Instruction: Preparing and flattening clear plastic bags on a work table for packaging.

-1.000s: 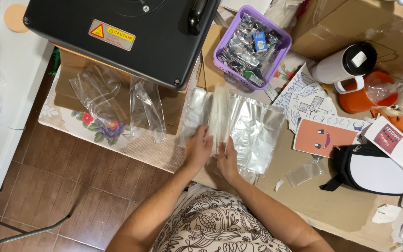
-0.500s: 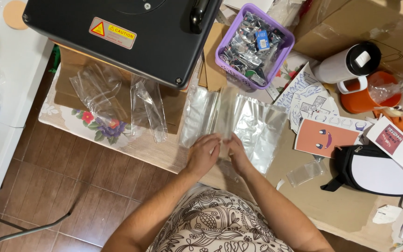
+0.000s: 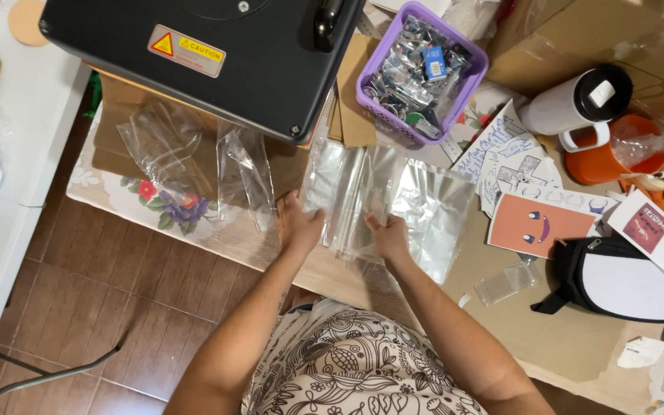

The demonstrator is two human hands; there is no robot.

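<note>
- The left hand (image 3: 299,225) lies mostly flat, fingers curled over the near-left edge of a stack of clear plastic sleeves (image 3: 363,196), pinning it to the table (image 3: 547,338).
- The right hand (image 3: 386,234) pinches the stack's near edge, seemingly to square it.
- At 12 o'clock sits a purple basket (image 3: 370,100); at 11, a black heat press (image 3: 270,77).
</note>
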